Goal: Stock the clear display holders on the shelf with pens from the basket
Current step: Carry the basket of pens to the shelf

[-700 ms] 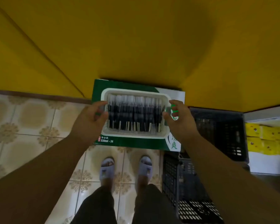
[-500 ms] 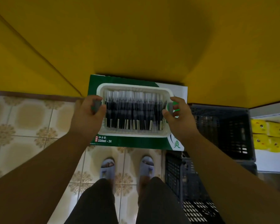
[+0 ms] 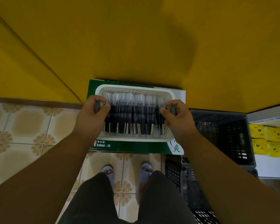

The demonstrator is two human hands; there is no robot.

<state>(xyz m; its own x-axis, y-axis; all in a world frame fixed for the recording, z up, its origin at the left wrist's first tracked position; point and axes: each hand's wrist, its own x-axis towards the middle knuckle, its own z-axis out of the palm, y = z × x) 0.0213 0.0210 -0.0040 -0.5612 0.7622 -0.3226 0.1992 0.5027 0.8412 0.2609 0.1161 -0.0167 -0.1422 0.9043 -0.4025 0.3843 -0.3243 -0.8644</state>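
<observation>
the left hand curls its fingers around the grey handle at the left end of the white basket, and the right hand grips the handle at the right end. the basket, packed with dark pens, sits on a green box against the yellow wall.

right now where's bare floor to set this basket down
Bare tile lies left of the green carton, along the yellow wall. Right is crowded: dark crates. Both left hand and right hand grip the basket.
</observation>
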